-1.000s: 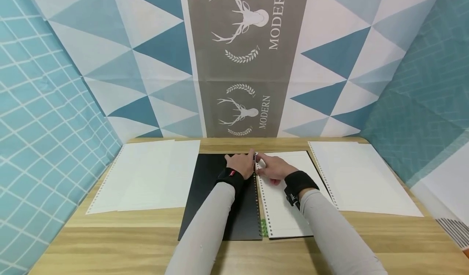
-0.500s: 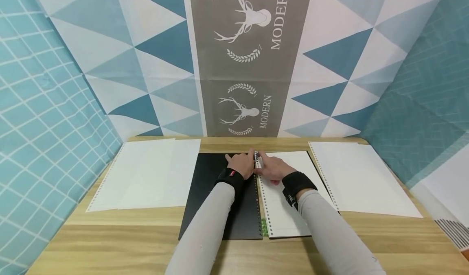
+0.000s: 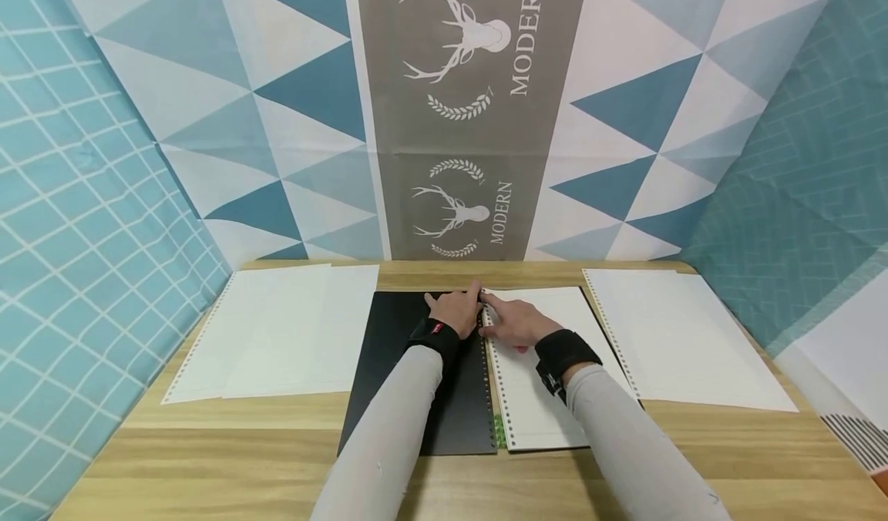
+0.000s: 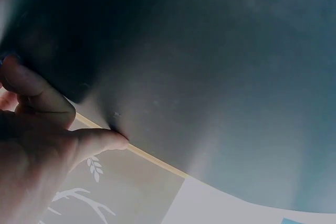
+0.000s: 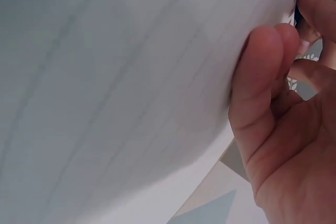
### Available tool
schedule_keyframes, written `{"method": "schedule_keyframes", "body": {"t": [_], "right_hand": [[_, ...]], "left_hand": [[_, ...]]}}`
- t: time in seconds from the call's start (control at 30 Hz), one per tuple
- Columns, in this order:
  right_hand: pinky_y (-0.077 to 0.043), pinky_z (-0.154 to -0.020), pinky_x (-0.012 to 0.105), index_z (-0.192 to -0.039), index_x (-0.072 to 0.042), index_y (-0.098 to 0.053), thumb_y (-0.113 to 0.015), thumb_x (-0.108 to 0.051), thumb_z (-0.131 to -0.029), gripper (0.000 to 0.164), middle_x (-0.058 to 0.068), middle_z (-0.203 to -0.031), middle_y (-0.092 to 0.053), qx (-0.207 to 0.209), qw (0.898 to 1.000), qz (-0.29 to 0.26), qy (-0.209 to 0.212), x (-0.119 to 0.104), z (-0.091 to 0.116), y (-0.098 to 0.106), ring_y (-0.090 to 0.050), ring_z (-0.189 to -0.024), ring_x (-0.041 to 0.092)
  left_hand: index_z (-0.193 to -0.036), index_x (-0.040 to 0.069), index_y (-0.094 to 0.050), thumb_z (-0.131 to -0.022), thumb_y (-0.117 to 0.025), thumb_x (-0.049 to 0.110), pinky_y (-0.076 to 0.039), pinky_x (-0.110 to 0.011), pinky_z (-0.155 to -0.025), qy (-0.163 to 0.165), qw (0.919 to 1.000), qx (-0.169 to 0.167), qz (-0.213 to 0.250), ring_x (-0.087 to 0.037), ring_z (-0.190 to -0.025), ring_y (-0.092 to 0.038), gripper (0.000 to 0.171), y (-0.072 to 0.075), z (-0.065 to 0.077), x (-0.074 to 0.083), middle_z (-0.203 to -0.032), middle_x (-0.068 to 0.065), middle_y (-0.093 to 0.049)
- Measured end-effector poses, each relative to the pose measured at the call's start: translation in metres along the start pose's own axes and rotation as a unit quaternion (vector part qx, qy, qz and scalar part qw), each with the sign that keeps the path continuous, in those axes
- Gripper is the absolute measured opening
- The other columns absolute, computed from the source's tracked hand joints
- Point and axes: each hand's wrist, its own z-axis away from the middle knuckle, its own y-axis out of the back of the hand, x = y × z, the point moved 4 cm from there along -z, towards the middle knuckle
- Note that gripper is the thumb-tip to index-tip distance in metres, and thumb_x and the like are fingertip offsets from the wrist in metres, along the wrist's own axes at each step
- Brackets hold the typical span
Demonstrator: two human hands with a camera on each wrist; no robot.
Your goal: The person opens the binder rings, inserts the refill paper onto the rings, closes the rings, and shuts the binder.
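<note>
The notebook (image 3: 461,428) lay open on the counter (image 3: 208,459), black cover (image 3: 385,336) left of punched white pages (image 3: 541,409), long axes pointing toward the wall (image 3: 395,128). Forearms (image 3: 388,428) converged; left hand (image 3: 452,311) and right hand (image 3: 520,322) nearly met at its far inner edges; whether they pinched anything couldn't be told. Sideways lettering (image 3: 529,35) read "MODERN".

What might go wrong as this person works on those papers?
The rectangular white paper with punched holes might tear at its edge, since the left hand and right hand crowd its far-left corner. The pale grey fabric right sleeve lies close to the overlapping white paper sheets at right, and might nudge them.
</note>
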Motion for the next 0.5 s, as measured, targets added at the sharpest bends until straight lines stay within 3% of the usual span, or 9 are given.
{"method": "schedule_keyframes", "body": {"t": [0.5], "right_hand": [[-0.042, -0.040, 0.030, -0.156, -0.017, -0.023, -0.060, -0.034, -0.096, 0.072, 0.012, -0.082, -0.057, 0.014, 0.999, 0.038, 0.020, -0.0083, 0.0041, -0.0002, -0.050, -0.038, 0.018]], "left_hand": [[-0.117, 0.014, -0.043, -0.104, -0.048, 0.024, -0.032, -0.076, -0.099, 0.003, 1.0000, 0.002, 0.001, -0.042, -0.086, -0.067, 0.017, -0.0014, 0.0022, -0.0015, -0.084, -0.015, -0.072]]}}
